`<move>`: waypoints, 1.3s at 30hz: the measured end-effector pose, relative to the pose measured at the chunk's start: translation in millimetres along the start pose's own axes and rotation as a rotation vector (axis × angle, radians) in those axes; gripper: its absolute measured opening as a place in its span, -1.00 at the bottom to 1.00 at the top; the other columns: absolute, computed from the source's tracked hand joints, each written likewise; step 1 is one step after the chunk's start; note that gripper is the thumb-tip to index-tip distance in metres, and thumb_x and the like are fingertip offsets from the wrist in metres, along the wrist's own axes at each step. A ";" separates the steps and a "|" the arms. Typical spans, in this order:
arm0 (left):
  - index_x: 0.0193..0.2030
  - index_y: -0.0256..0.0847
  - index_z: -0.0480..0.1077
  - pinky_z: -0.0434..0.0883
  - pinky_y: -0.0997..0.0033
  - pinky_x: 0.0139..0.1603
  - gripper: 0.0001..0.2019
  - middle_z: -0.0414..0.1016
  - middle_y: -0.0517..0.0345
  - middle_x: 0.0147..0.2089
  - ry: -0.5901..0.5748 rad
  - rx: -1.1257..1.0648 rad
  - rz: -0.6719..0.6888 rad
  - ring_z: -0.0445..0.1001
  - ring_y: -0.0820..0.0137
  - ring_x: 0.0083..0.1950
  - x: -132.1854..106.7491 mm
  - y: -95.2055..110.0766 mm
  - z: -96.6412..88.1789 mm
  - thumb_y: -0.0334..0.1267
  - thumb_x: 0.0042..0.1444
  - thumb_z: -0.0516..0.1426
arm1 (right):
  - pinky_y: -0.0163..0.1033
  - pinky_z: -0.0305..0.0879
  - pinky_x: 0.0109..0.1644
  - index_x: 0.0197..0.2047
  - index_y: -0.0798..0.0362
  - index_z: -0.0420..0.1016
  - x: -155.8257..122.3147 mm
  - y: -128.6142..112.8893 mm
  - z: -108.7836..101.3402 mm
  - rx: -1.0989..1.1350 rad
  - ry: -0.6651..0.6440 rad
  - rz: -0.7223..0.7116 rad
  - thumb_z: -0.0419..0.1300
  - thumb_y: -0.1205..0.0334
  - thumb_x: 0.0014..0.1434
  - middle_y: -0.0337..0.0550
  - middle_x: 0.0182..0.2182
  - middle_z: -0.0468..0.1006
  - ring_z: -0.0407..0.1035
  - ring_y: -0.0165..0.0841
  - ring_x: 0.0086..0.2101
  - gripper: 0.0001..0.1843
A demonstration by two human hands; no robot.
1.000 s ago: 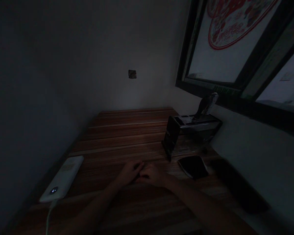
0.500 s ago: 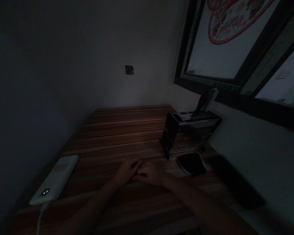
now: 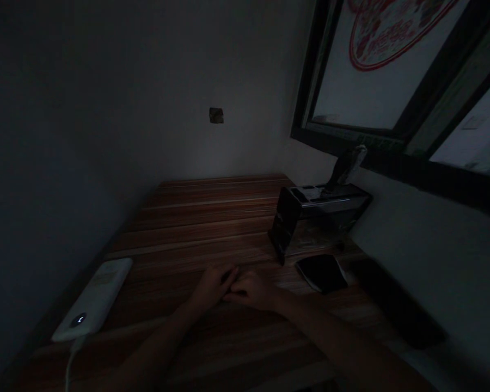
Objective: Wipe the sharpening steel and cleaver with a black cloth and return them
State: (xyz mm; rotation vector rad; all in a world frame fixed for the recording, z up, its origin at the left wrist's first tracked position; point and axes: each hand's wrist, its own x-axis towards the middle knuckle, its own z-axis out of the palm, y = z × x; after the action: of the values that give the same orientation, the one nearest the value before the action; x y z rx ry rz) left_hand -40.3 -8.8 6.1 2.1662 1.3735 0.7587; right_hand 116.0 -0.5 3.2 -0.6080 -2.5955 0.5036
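Note:
In the dim head view, my left hand (image 3: 212,284) and my right hand (image 3: 251,290) meet low over the striped wooden table (image 3: 204,234). Their fingertips press together, the fingers of both hands curled closed. If anything sits between them, it is hidden or too small to make out in this light. Nearest to my right hand is a dark flat piece like a folded pouch or cloth (image 3: 322,273), lying on the tabletop apart from it.
A dark metal holder (image 3: 322,209) with an upright handle-like piece stands at the right. A white power bank (image 3: 93,299) with a lit display and a cable lies at the left. Walls border the table; a framed window (image 3: 359,81) is upper right, a socket hole (image 3: 216,115) ahead.
The fingers have drawn slightly closer together, with the right fingers curling in a little. The view has shifted very slightly; the objects on the table have stayed put.

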 end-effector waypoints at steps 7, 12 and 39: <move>-0.42 -0.23 0.36 0.24 0.53 -0.33 -0.70 0.43 0.18 -0.44 -0.004 -0.001 0.034 0.35 0.48 -0.41 -0.5 1.1 -1.4 -0.17 0.15 -0.10 | -0.41 0.09 -0.44 -0.53 0.11 0.44 -0.1 -1.5 -1.0 0.003 -0.002 0.012 -0.01 0.07 0.16 -0.19 -0.59 0.48 0.30 -0.49 -0.54 -0.61; -0.43 -0.24 0.35 0.24 0.52 -0.35 -0.71 0.42 0.17 -0.45 -0.016 0.008 0.011 0.35 0.48 -0.42 -0.6 1.6 -1.8 -0.18 0.15 -0.10 | -0.41 0.09 -0.45 -0.55 0.11 0.43 0.1 -3.0 -1.6 0.008 0.003 0.017 -0.01 0.07 0.16 -0.21 -0.61 0.46 0.27 -0.50 -0.57 -0.60; -0.42 -0.23 0.37 0.24 0.54 -0.38 -0.71 0.44 0.18 -0.46 0.035 0.010 0.022 0.36 0.48 -0.45 -1.6 1.7 -0.6 -0.16 0.14 -0.09 | -0.40 0.08 -0.45 -0.49 0.10 0.48 -0.2 -3.6 -3.1 0.014 0.020 0.030 -0.01 0.08 0.16 -0.20 -0.58 0.50 0.29 -0.49 -0.55 -0.62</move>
State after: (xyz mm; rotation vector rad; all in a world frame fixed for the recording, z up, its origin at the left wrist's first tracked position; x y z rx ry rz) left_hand -40.2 -10.9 7.3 2.1893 1.3751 0.8029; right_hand 116.4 -2.9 7.4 -0.6446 -2.5650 0.5221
